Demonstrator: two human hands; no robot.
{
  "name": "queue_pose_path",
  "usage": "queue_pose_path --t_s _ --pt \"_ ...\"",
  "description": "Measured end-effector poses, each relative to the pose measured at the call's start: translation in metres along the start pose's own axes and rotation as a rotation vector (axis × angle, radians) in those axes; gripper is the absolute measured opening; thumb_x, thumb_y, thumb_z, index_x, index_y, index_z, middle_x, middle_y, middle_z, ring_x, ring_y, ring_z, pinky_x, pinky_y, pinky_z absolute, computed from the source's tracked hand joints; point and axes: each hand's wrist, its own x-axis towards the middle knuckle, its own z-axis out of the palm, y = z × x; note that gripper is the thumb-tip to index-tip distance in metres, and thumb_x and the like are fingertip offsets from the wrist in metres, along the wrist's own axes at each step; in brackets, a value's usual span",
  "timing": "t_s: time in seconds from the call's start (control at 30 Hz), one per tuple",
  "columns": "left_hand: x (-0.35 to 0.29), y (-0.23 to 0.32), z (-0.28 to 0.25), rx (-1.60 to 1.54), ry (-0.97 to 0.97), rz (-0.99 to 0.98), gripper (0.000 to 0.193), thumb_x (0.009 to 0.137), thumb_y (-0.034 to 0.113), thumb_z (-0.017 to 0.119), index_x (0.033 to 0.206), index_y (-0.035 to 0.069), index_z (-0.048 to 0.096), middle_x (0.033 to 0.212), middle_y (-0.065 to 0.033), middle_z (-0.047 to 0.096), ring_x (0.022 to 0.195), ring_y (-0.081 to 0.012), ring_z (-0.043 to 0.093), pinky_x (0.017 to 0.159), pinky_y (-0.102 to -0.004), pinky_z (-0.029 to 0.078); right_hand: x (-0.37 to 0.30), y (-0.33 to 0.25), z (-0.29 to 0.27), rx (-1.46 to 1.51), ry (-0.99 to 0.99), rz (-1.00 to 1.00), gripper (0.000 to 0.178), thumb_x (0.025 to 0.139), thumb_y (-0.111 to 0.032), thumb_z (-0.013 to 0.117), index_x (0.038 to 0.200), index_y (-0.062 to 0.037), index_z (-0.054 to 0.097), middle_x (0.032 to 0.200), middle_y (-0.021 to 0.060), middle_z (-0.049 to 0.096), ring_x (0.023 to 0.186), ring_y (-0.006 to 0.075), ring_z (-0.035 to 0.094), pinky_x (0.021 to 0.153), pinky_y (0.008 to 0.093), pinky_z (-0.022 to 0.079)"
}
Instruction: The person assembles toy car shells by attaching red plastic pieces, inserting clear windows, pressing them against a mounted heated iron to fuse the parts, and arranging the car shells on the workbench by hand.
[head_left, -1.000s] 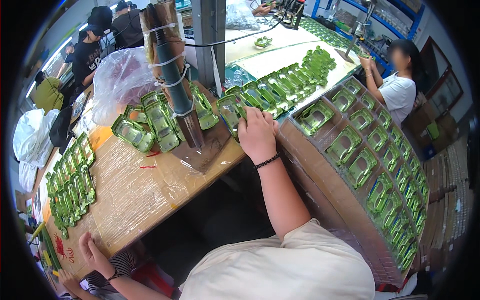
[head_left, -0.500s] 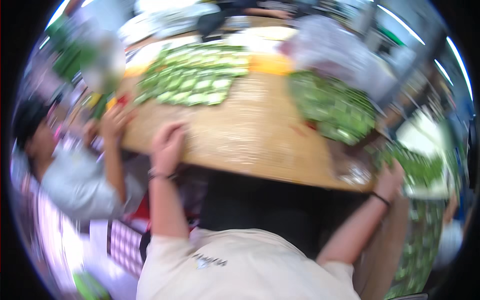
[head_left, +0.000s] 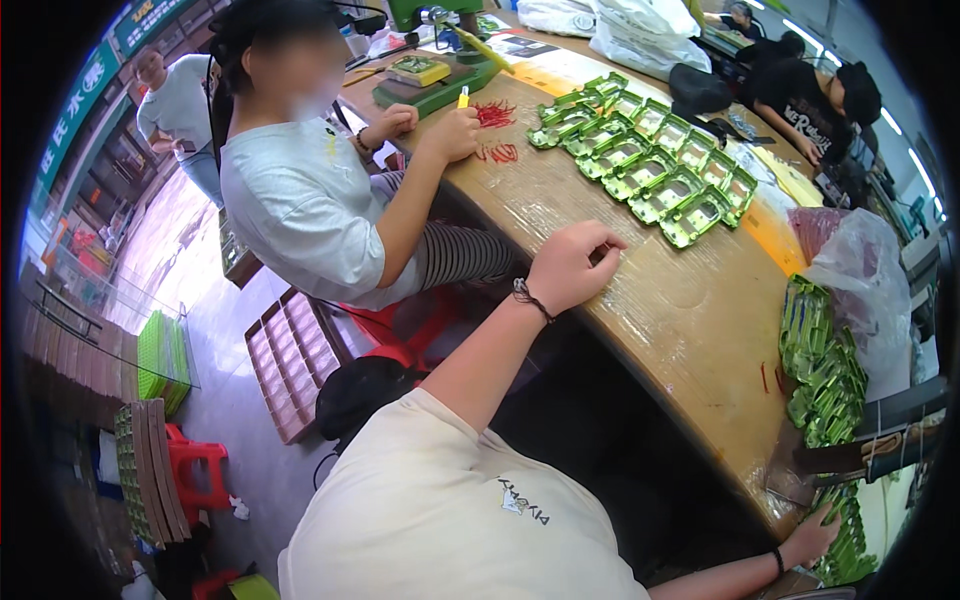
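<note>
My left hand (head_left: 572,268) rests at the near edge of the wooden table (head_left: 690,345), its fingers loosely curled and nothing visible in them. Beyond it, green plastic frames (head_left: 650,160) with window-like openings lie in close rows. At the lower right, my right hand (head_left: 812,538) reaches past the table corner to a heap of green plastic parts (head_left: 845,555). Its fingers look apart and touch the heap; part of the grasp is hidden. More green plastic pieces (head_left: 825,370) are piled on the table's right end.
On the left sits a co-worker (head_left: 300,210) holding a yellow tool (head_left: 463,97), near red scraps (head_left: 495,113) and a green press (head_left: 450,75). A clear plastic bag (head_left: 865,290) stands at the right. A divided tray (head_left: 292,365) and red stool (head_left: 197,465) are on the floor.
My view has swung left and sharpened from blur, bringing the co-worker and floor into sight. My left hand stays at the table edge; my right hand remains by the green parts.
</note>
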Motion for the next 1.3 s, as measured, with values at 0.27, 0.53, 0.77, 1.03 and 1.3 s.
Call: queue_pose_path --t_s 0.27,0.53,0.77,1.03,1.3 --pt "-0.003 -0.001 0.004 0.076 0.021 0.114 0.012 0.084 0.013 0.065 0.091 0.004 0.068 0.085 -0.0107 0.065 0.073 -0.0257 0.064 0.066 -0.0358 0.051 0.009 0.029 0.011 -0.143 -0.018 -0.221 0.056 0.097 -0.048 0.049 0.131 -0.0054 0.058 0.129 0.0165 0.061 0.114 0.0386 0.058 0.097 0.0462 0.044" --pt "0.003 -0.004 0.001 -0.057 0.009 0.040 0.022 0.082 0.015 0.065 0.101 0.005 0.066 0.095 -0.0130 0.064 0.083 -0.0291 0.063 0.076 -0.0375 0.051 -0.009 0.009 -0.001 0.200 0.050 -0.053 0.057 0.099 -0.050 0.046 0.130 -0.0045 0.060 0.130 0.0165 0.061 0.117 0.0369 0.057 0.098 0.0446 0.043" --pt "0.066 -0.066 -0.015 0.518 -0.036 -0.128 0.102 0.081 0.060 0.066 0.150 0.002 0.018 0.154 -0.0252 0.016 0.145 -0.0438 0.007 0.119 -0.0538 0.007 -0.015 0.011 -0.001 0.348 0.309 -0.250 0.053 0.104 -0.042 0.043 0.129 0.0021 0.057 0.128 0.0214 0.060 0.117 0.0380 0.056 0.100 0.0433 0.043" --pt "0.126 -0.108 -0.010 0.757 -0.071 -0.151 0.102 0.079 0.078 0.051 0.152 0.010 0.028 0.159 -0.0228 0.016 0.148 -0.0430 0.007 0.118 -0.0551 0.004 -0.019 0.008 0.001 0.423 0.407 -0.349 0.050 0.105 -0.037 0.039 0.131 0.0025 0.055 0.130 0.0229 0.058 0.117 0.0389 0.056 0.099 0.0436 0.043" --pt "0.136 -0.097 -0.016 0.634 -0.218 -0.171 0.088 0.078 0.074 0.056 0.134 0.006 0.054 0.151 -0.0256 0.031 0.141 -0.0410 0.028 0.115 -0.0517 0.021 -0.037 -0.008 -0.015 0.767 0.433 -0.397 0.076 0.102 -0.059 0.027 0.138 0.0052 0.047 0.135 0.0232 0.054 0.125 0.0376 0.052 0.107 0.0457 0.039"
